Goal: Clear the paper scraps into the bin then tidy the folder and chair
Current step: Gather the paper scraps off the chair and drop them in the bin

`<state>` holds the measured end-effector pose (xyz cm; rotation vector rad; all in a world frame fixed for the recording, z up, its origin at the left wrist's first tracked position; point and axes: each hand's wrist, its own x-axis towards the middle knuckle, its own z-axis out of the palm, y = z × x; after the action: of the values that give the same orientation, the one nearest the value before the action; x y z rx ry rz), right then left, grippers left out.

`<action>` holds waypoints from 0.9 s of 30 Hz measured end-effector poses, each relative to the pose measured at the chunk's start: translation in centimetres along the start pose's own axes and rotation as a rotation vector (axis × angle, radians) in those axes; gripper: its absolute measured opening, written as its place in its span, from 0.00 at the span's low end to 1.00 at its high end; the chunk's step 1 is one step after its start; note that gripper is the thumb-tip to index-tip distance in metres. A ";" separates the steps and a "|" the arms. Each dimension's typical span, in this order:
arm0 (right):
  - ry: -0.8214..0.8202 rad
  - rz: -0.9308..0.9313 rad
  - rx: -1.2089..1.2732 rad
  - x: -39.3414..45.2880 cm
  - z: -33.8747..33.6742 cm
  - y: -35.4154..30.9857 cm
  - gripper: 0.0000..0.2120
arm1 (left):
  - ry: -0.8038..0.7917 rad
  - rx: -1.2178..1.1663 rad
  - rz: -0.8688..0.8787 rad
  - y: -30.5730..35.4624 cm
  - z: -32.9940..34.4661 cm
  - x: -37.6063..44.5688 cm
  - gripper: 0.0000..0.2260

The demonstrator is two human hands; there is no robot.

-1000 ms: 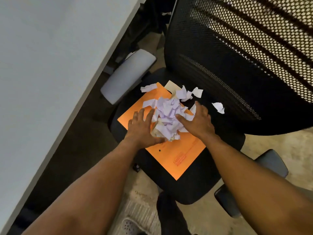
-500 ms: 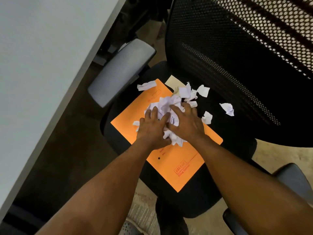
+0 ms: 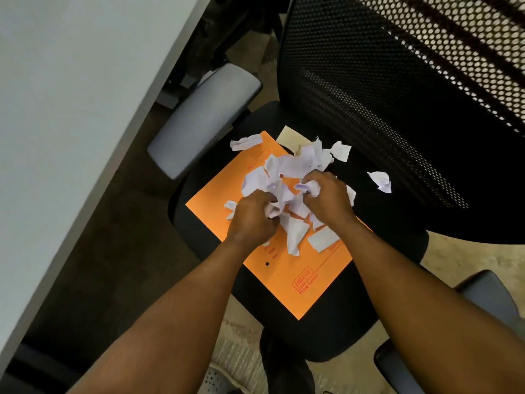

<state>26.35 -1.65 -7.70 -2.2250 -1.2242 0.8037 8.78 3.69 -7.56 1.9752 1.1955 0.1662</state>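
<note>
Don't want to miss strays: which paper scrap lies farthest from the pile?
The crumpled scrap lying alone on the black seat near the mesh backrest, right of the right hand, off the orange folder.

hidden: fingertips of left hand (image 3: 251, 218) and right hand (image 3: 326, 196), buried in white torn paper scraps (image 3: 287, 172) | covered: far part of orange card folder (image 3: 306, 277) | cut off: black mesh chair back (image 3: 397, 95), right edge | illegible: folder's small red print

My desk corner at the office

I face a mesh-backed swivel chair (image 3: 369, 95) beside a pale desk (image 3: 71, 95), an orange filing folder (image 3: 284, 280) on its seat.
</note>
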 end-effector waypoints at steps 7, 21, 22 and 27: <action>0.039 0.138 0.194 -1.4 -2.9 -0.9 0.09 | 0.009 -0.367 -0.269 2.7 -3.0 -0.5 0.06; 0.128 0.227 0.366 -5.3 -4.6 -4.3 0.11 | 0.015 -0.856 -0.440 5.3 -8.0 -5.3 0.09; 0.128 0.218 0.366 -5.6 -4.4 -4.7 0.10 | 0.021 -0.876 -0.449 5.1 -8.3 -5.9 0.10; 0.112 0.150 0.369 -7.8 -2.9 -7.3 0.11 | 0.069 -0.949 -0.444 3.5 -10.6 -9.5 0.20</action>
<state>20.72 -5.14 1.12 -2.0412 -0.7899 0.8699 0.91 1.36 4.60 0.8728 1.2443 0.4715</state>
